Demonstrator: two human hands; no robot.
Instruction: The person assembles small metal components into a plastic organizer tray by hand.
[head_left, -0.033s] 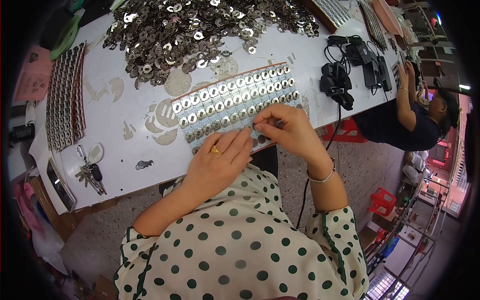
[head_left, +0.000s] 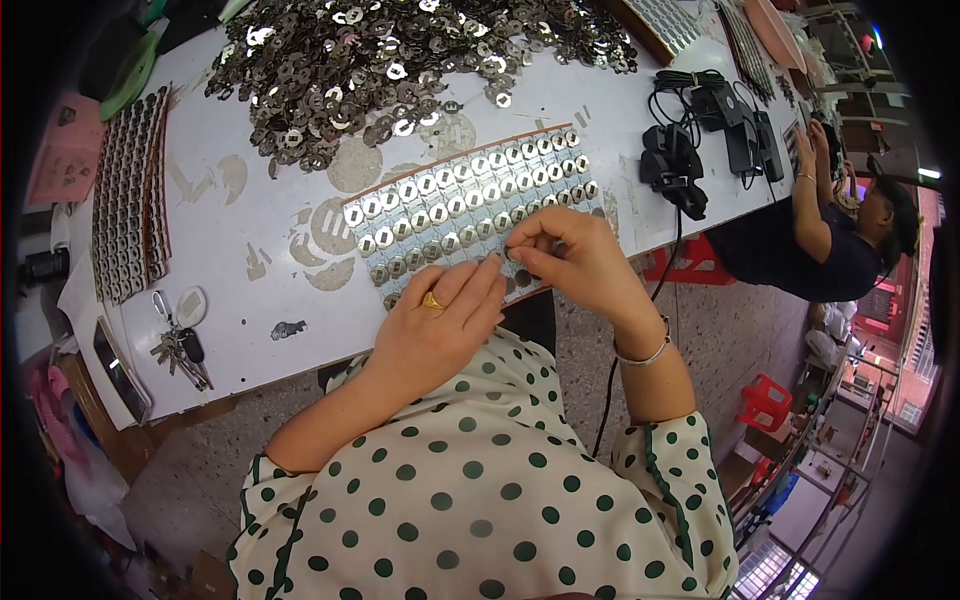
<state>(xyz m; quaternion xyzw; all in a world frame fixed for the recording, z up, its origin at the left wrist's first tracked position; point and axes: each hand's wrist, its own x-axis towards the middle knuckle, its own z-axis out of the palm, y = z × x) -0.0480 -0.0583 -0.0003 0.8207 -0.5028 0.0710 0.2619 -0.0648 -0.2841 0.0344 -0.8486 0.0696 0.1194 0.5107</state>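
Observation:
A flat panel (head_left: 430, 238) with rows of small silvery round metal pieces lies at the table's front edge, below my hands. My left hand (head_left: 440, 325), a gold ring on one finger, lies over the panel's near edge with its fingers stretched out. Thumb and forefinger of my right hand (head_left: 575, 262) are pinched at the near rows, by the left fingertips. Between them a small dark metal disc (head_left: 513, 254) shows in part. The panel under both hands is hidden.
A big heap of loose metal pieces (head_left: 400, 70) covers the table's far side. Filled panels (head_left: 130, 195) are stacked at left, near keys (head_left: 180, 345) and a phone (head_left: 122, 370). Black cabled devices (head_left: 672, 165) lie right; another person (head_left: 835, 235) works beyond.

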